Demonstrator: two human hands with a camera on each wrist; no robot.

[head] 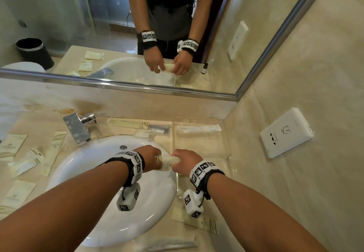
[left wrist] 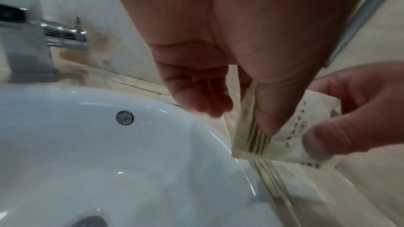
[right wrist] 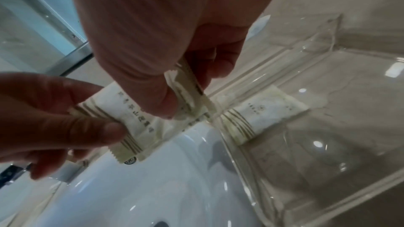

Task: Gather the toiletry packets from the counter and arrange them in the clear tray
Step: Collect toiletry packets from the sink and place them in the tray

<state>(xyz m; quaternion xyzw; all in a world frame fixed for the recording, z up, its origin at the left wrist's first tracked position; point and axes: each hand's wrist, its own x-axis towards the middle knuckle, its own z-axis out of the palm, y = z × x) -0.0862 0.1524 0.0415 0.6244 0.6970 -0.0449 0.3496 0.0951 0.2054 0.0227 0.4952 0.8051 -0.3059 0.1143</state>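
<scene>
Both hands meet over the sink's right rim, just left of the clear tray (head: pixel 204 153). Between them are small cream packets (head: pixel 167 163) with brown stripes, seemingly two held together. My left hand (head: pixel 151 157) pinches the striped end (left wrist: pixel 253 137) between thumb and fingers. My right hand (head: pixel 183 161) pinches the other end (right wrist: pixel 188 85); its fingers also show in the left wrist view (left wrist: pixel 341 122). One cream packet (right wrist: pixel 262 111) lies flat on the tray's floor by its left wall. A long white packet (head: pixel 199 128) lies along the tray's far side.
The white sink (head: pixel 110 188) and chrome faucet (head: pixel 77 128) are left of the tray. Several cream packets (head: pixel 31 159) lie on the left counter, more behind the sink (head: pixel 130 123). One packet (head: pixel 197 222) and a grey sachet (head: pixel 171 245) lie at the front. A socket plate (head: pixel 285 133) is on the right wall.
</scene>
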